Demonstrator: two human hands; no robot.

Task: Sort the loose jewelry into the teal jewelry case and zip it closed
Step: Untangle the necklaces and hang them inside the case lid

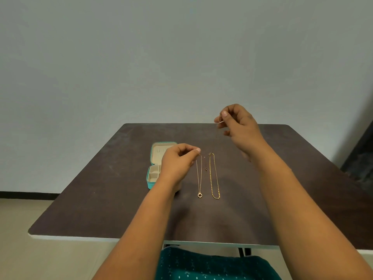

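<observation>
We see the teal jewelry case (154,164) lying open on the dark table (101,199), left of centre, partly behind the left hand (177,160). That hand's thumb and forefinger are pinched on the far end of a fine pendant necklace (199,178). Just right of it lies a thicker gold chain (214,176), flat. Right hand (237,123) raised at the far edge, fingertips pinched on a very thin chain (220,119); its length is hard to trace.
</observation>
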